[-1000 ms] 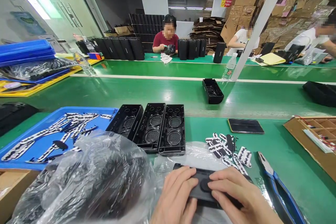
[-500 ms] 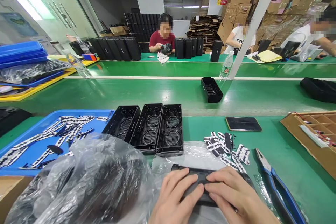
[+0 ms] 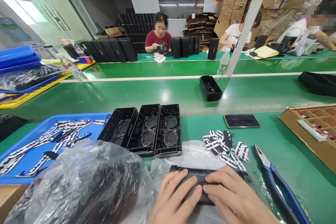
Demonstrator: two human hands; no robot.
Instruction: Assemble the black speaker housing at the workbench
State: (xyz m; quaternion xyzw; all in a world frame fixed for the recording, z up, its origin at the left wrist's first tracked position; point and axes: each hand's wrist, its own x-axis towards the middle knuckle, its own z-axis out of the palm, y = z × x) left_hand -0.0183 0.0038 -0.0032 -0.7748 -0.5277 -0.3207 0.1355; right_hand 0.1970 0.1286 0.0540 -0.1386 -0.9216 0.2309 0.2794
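Black panel [image 3: 201, 176] lies flat on the green worktop [image 3: 275, 154], directly under both hands, at the near edge of the view. Its long axis runs left to right, across the body; the left end shows past the left hand, the right end pokes out beyond the right wrist.

Left hand [image 3: 174, 199]: palm down, fingers spread over the left half of the panel, pressing on its top face. Right hand [image 3: 233, 196]: also palm down, fingers laid over the right half, fingertips meeting the left hand's near the panel's middle. Neither hand is clenched or wrapped round the piece; both are flat on it, holding it down. Both equally near, one per half.

Around the hands:
- Just beyond the fingertips, a clear plastic sheet [image 3: 194, 150], the panel partly on it.
- Farther out, three open black speaker housings [image 3: 147, 129] side by side, long axes pointing away from the hands, grilles visible inside.
- Beyond and right of the right hand, a scatter of black-and-white adhesive pieces [image 3: 225, 145], close but not touching it.
- Right of the right hand, blue-handled pliers [image 3: 278, 182], lying diagonally, apart from the hand.
- Left of the left hand, a bulging clear bag of dark parts [image 3: 86, 182], nearly touching the forearm; beyond it a blue tray [image 3: 39, 133] with more strips.
- Farther right, a dark phone [image 3: 241, 120] and a cardboard divider box [image 3: 312, 133].

Other people sit at the far line, well apart.
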